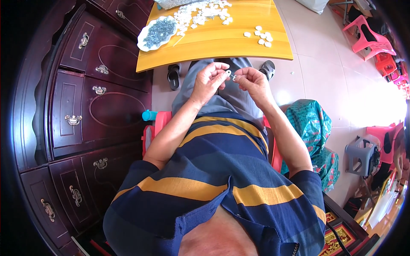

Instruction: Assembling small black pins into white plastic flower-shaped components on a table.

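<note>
Above my lap, just off the table's near edge, my two hands nearly meet. My left hand pinches a small white plastic piece with a hole between thumb and fingers. Closed in the same way, my right hand grips another tiny white part beside it. A short dark bit seems to lie between the two, too small to make out. On the wooden table lie a heap of loose white pieces, a separate group of white pieces at the right, and a scalloped white plate of small dark parts.
A dark wooden cabinet with metal handles stands along the left. Green patterned bags sit by my right arm. Pink stools and a grey stool are farther right. A turquoise bottle shows beside my red chair.
</note>
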The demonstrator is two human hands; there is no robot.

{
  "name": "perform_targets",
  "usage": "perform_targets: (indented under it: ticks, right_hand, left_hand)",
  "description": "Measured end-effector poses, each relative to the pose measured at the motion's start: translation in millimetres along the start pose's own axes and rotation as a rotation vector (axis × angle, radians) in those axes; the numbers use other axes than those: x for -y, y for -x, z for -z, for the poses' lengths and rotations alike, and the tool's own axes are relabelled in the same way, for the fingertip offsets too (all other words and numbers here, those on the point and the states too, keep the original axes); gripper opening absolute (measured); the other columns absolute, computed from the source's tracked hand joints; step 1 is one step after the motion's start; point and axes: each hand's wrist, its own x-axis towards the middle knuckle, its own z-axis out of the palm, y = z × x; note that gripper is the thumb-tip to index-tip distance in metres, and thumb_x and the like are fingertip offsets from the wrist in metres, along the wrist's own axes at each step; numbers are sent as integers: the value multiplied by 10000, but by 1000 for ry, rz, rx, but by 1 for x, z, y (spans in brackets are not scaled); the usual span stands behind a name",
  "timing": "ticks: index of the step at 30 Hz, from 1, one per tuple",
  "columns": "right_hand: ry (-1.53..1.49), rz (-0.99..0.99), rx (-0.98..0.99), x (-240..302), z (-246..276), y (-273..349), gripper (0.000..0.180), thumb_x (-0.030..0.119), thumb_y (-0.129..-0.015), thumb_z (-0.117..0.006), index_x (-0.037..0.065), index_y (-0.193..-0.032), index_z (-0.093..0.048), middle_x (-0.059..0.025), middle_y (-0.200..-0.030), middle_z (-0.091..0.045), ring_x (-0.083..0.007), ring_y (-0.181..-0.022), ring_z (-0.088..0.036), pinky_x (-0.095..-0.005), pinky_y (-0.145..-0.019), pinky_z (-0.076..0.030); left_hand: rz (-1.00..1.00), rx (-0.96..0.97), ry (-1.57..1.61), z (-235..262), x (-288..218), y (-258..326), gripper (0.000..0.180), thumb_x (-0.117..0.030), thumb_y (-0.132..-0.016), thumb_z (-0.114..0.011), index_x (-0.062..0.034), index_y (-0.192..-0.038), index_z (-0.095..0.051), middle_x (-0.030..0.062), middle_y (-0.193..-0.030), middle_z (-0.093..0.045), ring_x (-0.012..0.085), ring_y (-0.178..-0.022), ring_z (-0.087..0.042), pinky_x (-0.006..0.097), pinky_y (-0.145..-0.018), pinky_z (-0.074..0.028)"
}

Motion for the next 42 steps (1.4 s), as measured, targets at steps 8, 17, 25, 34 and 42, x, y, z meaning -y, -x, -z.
perform_targets:
  ticks: [8,17,25,34,42]
  right_hand:
    - [32,5,1,-1,0,0,144,89,-937,-688,12,-1059,-691,-12,-874,-717,-51,-769,-620,-202,-693,-488]
    - [52,11,-10,-2,-1,0,142,74,-928,-684,-9,-1043,-694,-18,-866,-713,-55,-744,-615,-209,-684,-500]
    - [92,3,1,-7,3,-2,156,104,-942,-701,24,-1076,-693,-16,-877,-719,-61,-771,-623,-213,-693,-487]
    - [76,0,-44,-6,0,-2,125,83,-913,-708,0,-1006,-700,-5,-827,-704,-48,-704,-593,-204,-657,-485]
    - [35,-61,5,-4,-1,0,191,134,-961,-708,27,-1119,-702,-20,-906,-742,-52,-776,-622,-211,-688,-482]
  left_hand:
    - [-11,-2,-20,-4,-5,1,248,-127,-995,-650,-26,-1221,-641,23,-909,-702,46,-696,-598,187,-627,-497]
    - [-13,-3,-36,-3,-2,1,243,-132,-994,-650,-25,-1213,-646,29,-913,-709,49,-700,-604,191,-634,-504]
    - [-26,11,-59,-6,-4,1,204,-122,-991,-657,-28,-1172,-665,20,-905,-710,37,-709,-606,185,-634,-504]
    - [-107,18,-187,-9,-5,1,140,-57,-970,-656,-11,-1099,-682,22,-858,-717,43,-687,-614,196,-604,-500]
    - [-136,24,-285,-6,-4,0,147,-83,-969,-667,-23,-1097,-708,15,-814,-722,42,-629,-593,207,-566,-485]
